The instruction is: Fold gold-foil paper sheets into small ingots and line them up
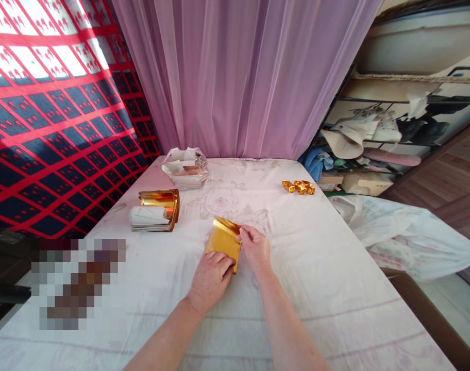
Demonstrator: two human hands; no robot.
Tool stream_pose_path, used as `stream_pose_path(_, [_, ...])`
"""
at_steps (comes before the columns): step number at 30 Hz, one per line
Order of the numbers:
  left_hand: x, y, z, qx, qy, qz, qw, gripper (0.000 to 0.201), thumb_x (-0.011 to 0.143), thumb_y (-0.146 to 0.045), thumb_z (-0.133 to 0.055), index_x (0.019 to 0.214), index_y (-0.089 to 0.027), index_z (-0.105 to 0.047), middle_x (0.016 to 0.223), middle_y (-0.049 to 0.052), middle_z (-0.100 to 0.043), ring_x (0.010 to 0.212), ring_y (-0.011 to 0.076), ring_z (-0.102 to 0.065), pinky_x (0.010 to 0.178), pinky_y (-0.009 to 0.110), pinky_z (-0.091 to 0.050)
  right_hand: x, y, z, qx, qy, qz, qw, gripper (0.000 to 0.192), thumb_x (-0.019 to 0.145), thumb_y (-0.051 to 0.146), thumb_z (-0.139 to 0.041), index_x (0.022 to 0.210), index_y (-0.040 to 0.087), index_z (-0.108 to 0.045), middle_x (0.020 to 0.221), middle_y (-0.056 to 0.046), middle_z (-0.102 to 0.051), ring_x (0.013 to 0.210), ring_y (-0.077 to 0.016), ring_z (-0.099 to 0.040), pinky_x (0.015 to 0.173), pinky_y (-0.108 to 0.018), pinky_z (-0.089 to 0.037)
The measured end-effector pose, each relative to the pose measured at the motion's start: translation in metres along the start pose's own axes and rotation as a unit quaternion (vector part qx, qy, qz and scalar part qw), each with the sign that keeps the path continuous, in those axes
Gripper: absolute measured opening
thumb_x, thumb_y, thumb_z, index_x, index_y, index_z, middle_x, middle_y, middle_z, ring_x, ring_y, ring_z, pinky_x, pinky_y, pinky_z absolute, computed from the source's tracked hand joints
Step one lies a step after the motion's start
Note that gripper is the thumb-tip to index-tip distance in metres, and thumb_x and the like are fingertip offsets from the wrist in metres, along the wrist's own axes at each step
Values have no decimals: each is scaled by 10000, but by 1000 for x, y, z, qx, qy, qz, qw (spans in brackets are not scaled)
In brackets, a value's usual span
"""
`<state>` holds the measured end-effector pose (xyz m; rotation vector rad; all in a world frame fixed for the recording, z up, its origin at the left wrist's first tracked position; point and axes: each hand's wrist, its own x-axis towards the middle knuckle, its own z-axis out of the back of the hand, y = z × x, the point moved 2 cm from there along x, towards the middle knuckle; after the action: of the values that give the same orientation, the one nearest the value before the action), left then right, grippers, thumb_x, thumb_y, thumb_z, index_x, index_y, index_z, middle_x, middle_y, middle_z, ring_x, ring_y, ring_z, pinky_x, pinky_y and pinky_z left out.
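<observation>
A sheet of gold foil paper (223, 238) lies partly folded on the white cloth-covered table (316, 268), near the middle. My left hand (212, 275) presses on its near edge with the fingers flat. My right hand (255, 246) pinches its right edge between thumb and fingers. To the left stands a curled stack of gold and white sheets (155, 210). A few folded gold pieces (299, 186) sit at the far right of the table.
A clear plastic bag (185, 169) with contents lies at the table's far edge, before a pink curtain (238, 77). A white plastic bag (408, 237) hangs off the right side. Cluttered shelves (378, 139) stand to the right, a red patterned cloth (57, 113) to the left.
</observation>
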<state>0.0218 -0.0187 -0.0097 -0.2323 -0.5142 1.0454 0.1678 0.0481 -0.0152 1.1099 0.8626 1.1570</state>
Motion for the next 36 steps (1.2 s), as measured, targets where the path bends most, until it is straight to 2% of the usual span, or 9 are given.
stream_pose_path(7, [-4,-4,5,8,-22,-14,1000,171,892,-133,-575,971,-232,-689,923,31,-697,881,203,-603,808,368,-469,4,2,1,118,-17,-15,993,384,751,569,-616,837,200,-678,748,-45,-747,516,-163,-641,556,-300,-519])
stream_pose_path(11, [-4,0,12,31,-58,-3,998,155,898,-156,-568,911,-236,-701,877,32,-702,863,208,-613,767,363,-474,8,0,3,215,1,-29,976,408,706,575,-675,852,194,-662,814,-57,-760,570,-169,-673,446,-233,-415])
stream_pose_path(14, [-3,8,17,35,-84,33,995,179,894,-173,-561,976,-244,-703,930,39,-720,896,222,-632,802,384,-484,9,4,10,243,47,-29,969,397,709,557,-693,879,199,-665,881,-73,-765,652,-182,-701,425,-205,-355])
stream_pose_path(17, [-2,20,22,25,-118,88,989,235,905,-225,-541,1100,-237,-672,1056,63,-725,964,249,-649,852,424,-500,6,12,18,238,104,-15,966,386,733,551,-680,910,209,-674,952,-83,-762,740,-195,-719,496,-222,-414])
stream_pose_path(20, [-2,33,26,4,-141,128,982,267,923,-296,-505,1134,-218,-649,1024,73,-737,934,246,-674,829,411,-535,2,18,26,224,151,-20,963,400,708,575,-689,883,216,-669,891,-78,-757,807,-224,-724,550,-248,-446])
stream_pose_path(24, [-3,47,30,-27,-147,153,977,262,928,-316,-464,1049,-212,-673,919,61,-747,884,232,-698,784,372,-561,-1,16,37,197,228,-42,952,410,663,594,-719,814,219,-651,743,-39,-719,763,-215,-712,571,-264,-446])
stream_pose_path(29, [-6,63,29,-71,-160,176,969,350,940,-329,-439,1215,-223,-628,1147,60,-731,1042,210,-692,918,375,-551,-3,9,51,200,294,-64,933,358,677,534,-745,787,203,-662,684,-10,-698,639,-150,-654,550,-239,-415])
stream_pose_path(33, [-9,72,28,-100,-176,181,962,378,948,-312,-404,1246,-213,-613,1188,61,-718,1099,198,-675,960,374,-540,-4,4,57,169,355,-75,916,317,698,484,-751,786,184,-696,694,-10,-706,637,-126,-645,544,-211,-399])
stream_pose_path(36, [-11,74,34,-105,-203,185,956,382,954,-292,-376,1244,-205,-610,1256,73,-681,1187,207,-625,1038,416,-489,-7,2,59,126,398,-93,904,301,704,465,-741,799,181,-719,699,-10,-719,637,-127,-652,534,-204,-394])
